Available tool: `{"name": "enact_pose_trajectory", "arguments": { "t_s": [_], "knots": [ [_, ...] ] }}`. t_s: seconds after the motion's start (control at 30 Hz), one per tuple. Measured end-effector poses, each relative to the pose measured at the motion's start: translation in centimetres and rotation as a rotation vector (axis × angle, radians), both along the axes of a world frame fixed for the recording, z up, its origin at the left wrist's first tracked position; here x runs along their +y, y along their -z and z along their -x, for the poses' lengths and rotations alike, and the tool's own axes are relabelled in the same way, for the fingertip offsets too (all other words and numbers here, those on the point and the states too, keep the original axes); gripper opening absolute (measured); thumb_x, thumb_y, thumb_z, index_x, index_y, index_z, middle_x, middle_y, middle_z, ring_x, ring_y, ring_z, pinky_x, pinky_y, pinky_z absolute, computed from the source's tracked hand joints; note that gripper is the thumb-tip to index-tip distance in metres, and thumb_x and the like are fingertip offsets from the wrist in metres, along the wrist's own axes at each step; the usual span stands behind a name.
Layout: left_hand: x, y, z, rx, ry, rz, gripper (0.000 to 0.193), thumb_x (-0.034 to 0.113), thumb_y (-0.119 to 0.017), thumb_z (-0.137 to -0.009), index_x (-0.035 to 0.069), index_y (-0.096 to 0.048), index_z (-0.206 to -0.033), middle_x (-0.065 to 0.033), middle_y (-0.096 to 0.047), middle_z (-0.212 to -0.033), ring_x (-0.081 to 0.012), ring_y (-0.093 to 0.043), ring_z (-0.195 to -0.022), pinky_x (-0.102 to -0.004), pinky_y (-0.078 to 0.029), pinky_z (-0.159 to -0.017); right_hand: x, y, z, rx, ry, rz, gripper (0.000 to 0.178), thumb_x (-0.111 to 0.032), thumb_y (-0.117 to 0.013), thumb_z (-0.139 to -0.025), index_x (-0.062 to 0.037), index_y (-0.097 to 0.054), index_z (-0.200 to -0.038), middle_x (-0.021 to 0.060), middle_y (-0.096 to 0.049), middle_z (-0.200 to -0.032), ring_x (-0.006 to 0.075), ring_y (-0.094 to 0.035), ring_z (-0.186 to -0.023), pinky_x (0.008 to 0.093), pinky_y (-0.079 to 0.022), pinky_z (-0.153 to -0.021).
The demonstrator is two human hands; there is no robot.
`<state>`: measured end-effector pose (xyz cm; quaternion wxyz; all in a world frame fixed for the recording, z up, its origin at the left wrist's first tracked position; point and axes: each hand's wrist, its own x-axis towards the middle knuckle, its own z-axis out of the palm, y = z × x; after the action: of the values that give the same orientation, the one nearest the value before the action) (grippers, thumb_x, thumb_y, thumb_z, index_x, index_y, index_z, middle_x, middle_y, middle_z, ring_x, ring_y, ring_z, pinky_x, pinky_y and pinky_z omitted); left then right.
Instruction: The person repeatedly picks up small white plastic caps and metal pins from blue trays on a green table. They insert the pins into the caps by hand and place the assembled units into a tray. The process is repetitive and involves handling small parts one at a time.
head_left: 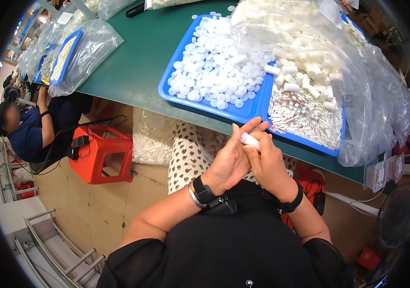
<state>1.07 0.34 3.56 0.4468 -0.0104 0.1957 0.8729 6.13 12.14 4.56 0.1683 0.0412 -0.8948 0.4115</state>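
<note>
My two hands meet in front of my body at the table's near edge. My left hand point(230, 164) is half turned up, its thumb and fingertips around a small white cylinder point(250, 141). My right hand point(270, 167) grips the same cylinder from the other side, fingers curled against it. Just beyond my hands lies a blue tray point(166, 81) of round translucent white discs point(214, 62). To its right, another blue tray point(327, 150) holds thin white pieces with reddish wires point(301, 113). Short white cylinders point(313, 62) are heaped on it, partly inside a clear plastic bag.
A green table point(123, 72) carries the trays. At left a co-worker point(37, 125) sits near a red stool point(101, 153). A bag of white pieces point(152, 137) stands under the table. A black fan point(399, 216) is at lower right. Metal frames point(61, 249) stand at lower left.
</note>
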Motion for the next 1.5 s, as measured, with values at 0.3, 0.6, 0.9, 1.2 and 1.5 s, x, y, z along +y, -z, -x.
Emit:
{"name": "enact_pose_trajectory", "arguments": {
  "t_s": [0.3,0.6,0.9,1.2,1.5],
  "knots": [
    [-0.1,1.7,-0.6,0.193,-0.006,0.187,0.066,0.055,-0.023,-0.103,0.007,-0.029,-0.148,-0.0114,-0.038,-0.149,-0.0274,-0.043,-0.134,-0.0423,-0.041,-0.109,-0.9,1.0,-0.4,-0.214,0.018,0.255,0.022,-0.019,-0.053,-0.100,0.0010,-0.052,-0.108,0.0167,-0.065,-0.083,0.0302,-0.063,-0.066,0.0365,-0.048,-0.058],
    [-1.7,0.4,1.0,0.120,0.049,0.193,0.066,0.054,-0.028,-0.103,0.006,-0.035,-0.148,-0.0128,-0.042,-0.147,-0.0267,-0.045,-0.132,-0.0426,-0.046,-0.104,1.0,0.2,0.2,-0.886,-0.250,1.426,0.040,-0.038,-0.039,-0.106,-0.0022,-0.057,-0.105,-0.0010,-0.048,-0.069,0.0012,-0.030,-0.046,0.0178,-0.021,-0.042],
    [-2.1,2.5,-1.1,0.104,-0.057,0.330,0.040,0.037,-0.035,-0.106,0.005,-0.058,-0.113,-0.0146,-0.057,-0.130,-0.0240,-0.057,-0.118,-0.0405,-0.048,-0.100,-1.6,3.2,-1.0,-0.377,-0.106,0.053,0.025,-0.021,-0.047,-0.102,-0.0012,-0.055,-0.114,0.0174,-0.067,-0.082,0.0373,-0.065,-0.070,0.0438,-0.049,-0.062],
    [-3.8,9.4,1.0,-0.332,0.023,0.583,0.049,0.040,-0.037,-0.105,0.000,-0.046,-0.131,-0.0145,-0.056,-0.122,-0.0267,-0.058,-0.109,-0.0441,-0.046,-0.098,-0.8,2.7,-0.2,-0.320,-0.084,-0.181,0.036,-0.028,-0.068,-0.089,-0.0031,-0.057,-0.113,0.0188,-0.068,-0.094,0.0386,-0.066,-0.082,0.0442,-0.053,-0.069],
    [-3.1,1.2,2.7,0.425,0.522,0.501,0.037,0.030,-0.047,-0.104,-0.001,-0.063,-0.119,-0.0115,-0.068,-0.113,-0.0208,-0.064,-0.103,-0.0326,-0.053,-0.085,8.9,-1.8,4.4,0.054,0.281,-0.604,0.004,-0.007,-0.063,-0.086,-0.0035,-0.062,-0.088,0.0121,-0.060,-0.085,0.0310,-0.063,-0.071,0.0404,-0.051,-0.059]
  ]
}}
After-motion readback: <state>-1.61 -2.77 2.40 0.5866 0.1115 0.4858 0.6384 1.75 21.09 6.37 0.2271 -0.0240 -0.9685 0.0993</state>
